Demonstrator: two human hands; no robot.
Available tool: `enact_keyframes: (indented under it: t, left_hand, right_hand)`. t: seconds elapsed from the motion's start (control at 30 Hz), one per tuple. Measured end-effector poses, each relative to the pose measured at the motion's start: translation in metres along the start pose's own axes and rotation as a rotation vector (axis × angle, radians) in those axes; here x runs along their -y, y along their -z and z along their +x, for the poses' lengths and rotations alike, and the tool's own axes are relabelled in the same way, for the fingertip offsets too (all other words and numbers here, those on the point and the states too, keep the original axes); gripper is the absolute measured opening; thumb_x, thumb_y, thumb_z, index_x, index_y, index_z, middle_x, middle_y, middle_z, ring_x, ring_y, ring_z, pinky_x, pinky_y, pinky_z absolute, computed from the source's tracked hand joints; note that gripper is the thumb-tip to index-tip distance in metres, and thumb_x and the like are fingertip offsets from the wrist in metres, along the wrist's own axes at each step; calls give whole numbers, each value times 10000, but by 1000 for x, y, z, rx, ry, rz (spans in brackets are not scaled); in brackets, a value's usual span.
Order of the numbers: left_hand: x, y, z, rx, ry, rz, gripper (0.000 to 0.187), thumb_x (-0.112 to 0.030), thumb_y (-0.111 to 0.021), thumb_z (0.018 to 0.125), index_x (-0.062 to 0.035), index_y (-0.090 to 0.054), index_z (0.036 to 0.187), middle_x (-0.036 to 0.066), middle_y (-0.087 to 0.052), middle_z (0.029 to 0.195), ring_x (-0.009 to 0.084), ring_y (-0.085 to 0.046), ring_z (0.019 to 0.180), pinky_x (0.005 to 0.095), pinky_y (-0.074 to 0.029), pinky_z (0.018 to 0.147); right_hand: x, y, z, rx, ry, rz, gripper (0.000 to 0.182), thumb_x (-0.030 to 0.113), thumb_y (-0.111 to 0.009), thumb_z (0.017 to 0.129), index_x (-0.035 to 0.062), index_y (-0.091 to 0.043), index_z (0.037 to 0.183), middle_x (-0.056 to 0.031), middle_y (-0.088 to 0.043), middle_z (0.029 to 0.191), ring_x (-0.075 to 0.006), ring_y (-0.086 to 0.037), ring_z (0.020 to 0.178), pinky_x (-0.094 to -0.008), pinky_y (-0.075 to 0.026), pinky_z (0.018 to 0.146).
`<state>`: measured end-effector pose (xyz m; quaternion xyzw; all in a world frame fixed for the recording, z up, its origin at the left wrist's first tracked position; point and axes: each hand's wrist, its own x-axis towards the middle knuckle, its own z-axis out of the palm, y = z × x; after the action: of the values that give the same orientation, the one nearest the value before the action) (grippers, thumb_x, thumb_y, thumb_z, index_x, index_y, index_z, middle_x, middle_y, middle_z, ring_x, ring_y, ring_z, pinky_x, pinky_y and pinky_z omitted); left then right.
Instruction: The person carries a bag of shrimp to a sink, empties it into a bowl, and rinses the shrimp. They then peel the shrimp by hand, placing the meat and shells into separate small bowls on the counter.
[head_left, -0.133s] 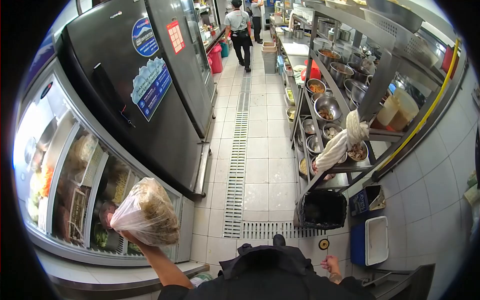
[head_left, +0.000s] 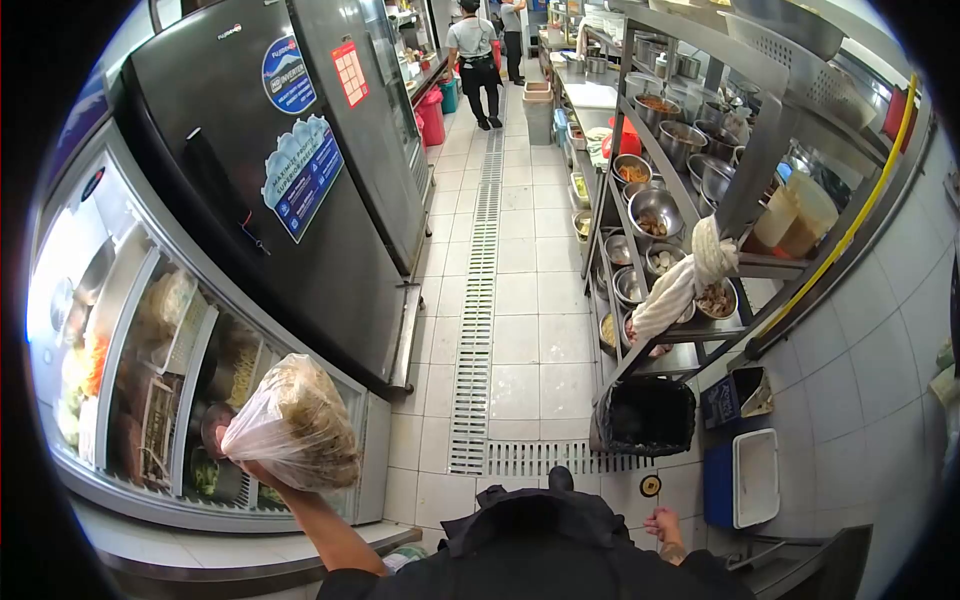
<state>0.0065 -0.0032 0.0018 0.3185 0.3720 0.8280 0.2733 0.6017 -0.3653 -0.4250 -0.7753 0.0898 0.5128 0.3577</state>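
Note:
My left hand (head_left: 216,428) is closed on a clear plastic bag (head_left: 292,425) stuffed with brownish food that I cannot identify. The bulging bag hides most of its fingers. Bag and hand are in front of the lit display fridge (head_left: 372,450), whose shelves hold vegetables, bagged food and baskets. Low beside my body hangs my right hand (head_left: 661,523), fingers loosely bent and apart, with nothing visible in it. Just beyond it on the floor is a small round black-and-yellow thing (head_left: 650,486), too small to name.
A dark upright fridge (head_left: 230,90) lines the left. On the right, a metal rack (head_left: 690,362) carries several bowls of food. A black-lined bin (head_left: 645,420) and a blue-and-white cooler box (head_left: 757,480) stand below. A floor grate (head_left: 475,330) runs toward two people (head_left: 475,60) farther off.
The nearer person down the aisle has brought their feet closer together. My view has shifted very slightly. My left hand still holds the bag in nearly the same place.

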Motion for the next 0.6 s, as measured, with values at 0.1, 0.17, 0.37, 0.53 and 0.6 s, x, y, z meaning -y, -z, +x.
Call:
enact_keyframes:
  t: [0.1, 0.17, 0.37, 0.53, 0.6]
  left_hand:
    - [5, 7, 7, 24, -75, 29, 727, -605, -352, 939, -151, -204, 1487, 112, -270, 1471, 320, -329, 1355, 520, -341, 1108]
    - [9, 17, 13, 41, -119, 48, 729, -608, -348, 938, -149, -205, 1486, 112, -270, 1470, 320, -330, 1354, 520, -339, 1111]
    - [-5, -13, -2, -2, -20, 40, 729, -616, -340, 934, -151, -213, 1482, 110, -266, 1469, 320, -322, 1357, 524, -330, 1121]
    - [18, 23, 16, 146, -89, 34, 726, -622, -343, 932, -157, -213, 1475, 114, -259, 1464, 323, -319, 1356, 522, -337, 1120]
    - [14, 17, 13, 135, -73, 57, 723, -622, -345, 932, -158, -215, 1471, 118, -259, 1461, 322, -316, 1357, 518, -339, 1119]
  right_hand:
    - [0, -4, -1, 8, 1, 12, 222, 99, -454, 937, 71, -500, 1152, -114, -613, 874, -248, -660, 676, -371, -514, 513]
    - [2, -5, -2, 12, -2, 17, 219, 104, -460, 941, 71, -499, 1155, -114, -614, 876, -248, -666, 684, -363, -514, 507]
    - [5, -4, 0, 7, -7, 0, 215, 101, -457, 949, 71, -495, 1158, -120, -616, 883, -243, -669, 690, -351, -521, 504]
    - [6, -4, -1, 5, -6, 14, 218, 81, -466, 939, 57, -496, 1154, -120, -616, 881, -235, -661, 681, -354, -530, 516]
    - [6, -4, -3, 5, -4, 18, 226, 72, -468, 934, 55, -496, 1157, -120, -617, 884, -233, -662, 683, -351, -529, 515]
